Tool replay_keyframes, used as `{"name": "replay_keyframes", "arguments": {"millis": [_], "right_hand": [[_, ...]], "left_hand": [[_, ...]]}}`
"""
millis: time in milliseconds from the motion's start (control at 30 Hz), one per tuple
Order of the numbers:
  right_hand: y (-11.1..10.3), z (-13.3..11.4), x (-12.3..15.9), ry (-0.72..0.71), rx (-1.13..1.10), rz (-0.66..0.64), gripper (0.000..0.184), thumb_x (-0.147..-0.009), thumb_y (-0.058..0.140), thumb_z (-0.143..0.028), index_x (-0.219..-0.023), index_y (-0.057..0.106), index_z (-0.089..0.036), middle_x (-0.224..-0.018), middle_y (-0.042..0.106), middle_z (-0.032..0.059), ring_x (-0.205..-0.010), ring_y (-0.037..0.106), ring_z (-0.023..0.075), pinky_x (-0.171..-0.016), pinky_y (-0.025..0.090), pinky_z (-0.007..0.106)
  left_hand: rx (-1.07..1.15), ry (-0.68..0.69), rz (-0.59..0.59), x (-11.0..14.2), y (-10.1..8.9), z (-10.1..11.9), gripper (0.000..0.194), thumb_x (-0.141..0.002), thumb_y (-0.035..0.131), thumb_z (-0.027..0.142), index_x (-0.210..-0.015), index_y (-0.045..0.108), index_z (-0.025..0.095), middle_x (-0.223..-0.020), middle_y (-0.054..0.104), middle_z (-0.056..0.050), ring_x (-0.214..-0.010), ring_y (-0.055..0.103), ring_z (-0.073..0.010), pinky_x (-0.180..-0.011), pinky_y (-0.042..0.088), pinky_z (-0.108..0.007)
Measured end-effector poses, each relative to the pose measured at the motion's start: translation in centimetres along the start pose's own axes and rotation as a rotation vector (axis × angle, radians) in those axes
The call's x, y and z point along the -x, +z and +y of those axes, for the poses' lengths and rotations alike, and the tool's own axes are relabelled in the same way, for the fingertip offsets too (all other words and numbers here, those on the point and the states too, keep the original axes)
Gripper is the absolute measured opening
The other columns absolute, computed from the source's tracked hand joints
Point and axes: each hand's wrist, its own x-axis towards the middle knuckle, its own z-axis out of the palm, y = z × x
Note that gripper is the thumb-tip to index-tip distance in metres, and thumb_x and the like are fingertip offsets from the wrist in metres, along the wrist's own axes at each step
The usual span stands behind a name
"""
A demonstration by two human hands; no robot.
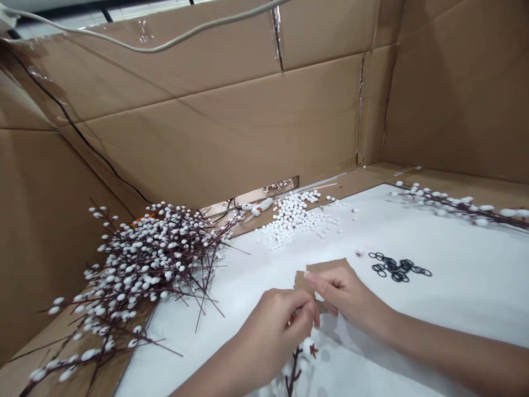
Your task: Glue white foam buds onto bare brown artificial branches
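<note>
My left hand is closed, thumb and forefinger pinched together; what lies between the fingertips is hidden. Just below those fingertips is a dark brown berry stem with white berries and a small brown star-shaped piece. Whether the hand grips this stem I cannot tell. Close beside it, my right hand has its fingers curled in and its thumb stretched over a torn piece of brown cardboard on the white board. Anything inside the right fingers is out of sight.
Left, a heap of white-berried stems. Loose white berries lie at the back near a glue gun. Black rings lie to the right; more berry stems are beyond. Cardboard walls enclose the white board.
</note>
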Motion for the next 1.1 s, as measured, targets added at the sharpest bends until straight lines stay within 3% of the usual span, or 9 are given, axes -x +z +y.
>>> {"name": "replay_keyframes", "arguments": {"millis": [100,200,367,567,667,933,1100], "right_hand": [[-0.1,0.0,0.1,0.019,0.032,-0.014,0.058,-0.087,0.032,-0.053,-0.051,0.053,-0.015,-0.044,0.041,-0.0021,-0.044,0.038,0.0088,-0.044,0.027,0.023],[-0.5,-0.4,0.2,0.032,0.071,0.057,0.057,-0.087,0.031,-0.055,-0.051,0.051,-0.015,-0.045,0.043,-0.0013,-0.046,0.041,0.0093,-0.047,0.030,0.023],[-1.1,-0.8,0.3,-0.029,0.035,0.055,0.040,-0.086,0.036,-0.052,-0.072,0.051,-0.018,-0.050,0.043,-0.0042,-0.047,0.041,0.0096,-0.047,0.030,0.021],[-1.0,-0.9,0.5,-0.215,0.368,0.057,0.044,-0.090,0.028,-0.042,-0.057,0.044,-0.018,-0.050,0.042,-0.0025,-0.046,0.036,0.0092,-0.047,0.028,0.022],[-0.8,-1.1,0.5,-0.245,0.399,0.074,0.046,-0.091,0.028,-0.040,-0.054,0.045,-0.018,-0.048,0.041,-0.0026,-0.045,0.038,0.0087,-0.046,0.028,0.022],[-0.4,-0.7,0.5,-0.113,0.300,0.038,0.056,-0.089,0.029,-0.049,-0.052,0.057,-0.017,-0.050,0.052,0.0015,-0.051,0.045,0.0119,-0.049,0.030,0.024],[-0.2,0.1,0.5,-0.034,0.157,-0.003,0.060,-0.088,0.029,-0.054,-0.049,0.056,-0.016,-0.046,0.054,0.0010,-0.046,0.042,0.0105,-0.045,0.028,0.024]], "left_hand": [[0.009,0.000,-0.008,0.0,-0.1,0.1,0.022,-0.081,0.035,0.015,-0.063,0.047,0.020,-0.057,0.045,0.005,-0.054,0.040,-0.0095,-0.049,0.028,-0.019],[0.055,-0.003,0.005,-0.1,-0.2,0.2,0.022,-0.081,0.035,0.016,-0.062,0.044,0.020,-0.057,0.043,0.005,-0.056,0.041,-0.0101,-0.051,0.030,-0.019],[0.131,-0.026,0.008,-0.2,-0.4,0.1,0.021,-0.081,0.035,0.017,-0.063,0.044,0.019,-0.059,0.043,0.004,-0.058,0.043,-0.0112,-0.053,0.031,-0.020],[0.112,-0.008,0.018,0.0,-0.3,0.0,0.021,-0.082,0.036,0.018,-0.062,0.044,0.020,-0.058,0.043,0.004,-0.056,0.040,-0.0108,-0.051,0.029,-0.020],[0.052,0.007,0.016,0.0,-0.2,0.1,0.022,-0.082,0.035,0.016,-0.064,0.048,0.019,-0.057,0.044,0.005,-0.056,0.040,-0.0101,-0.052,0.029,-0.019],[0.010,0.016,-0.012,0.1,0.0,0.2,0.023,-0.082,0.034,0.015,-0.065,0.048,0.020,-0.056,0.043,0.006,-0.054,0.039,-0.0088,-0.050,0.029,-0.018],[0.017,0.002,-0.028,0.2,0.1,0.3,0.023,-0.081,0.034,0.015,-0.065,0.049,0.020,-0.055,0.042,0.005,-0.052,0.038,-0.0093,-0.048,0.028,-0.018]]}}
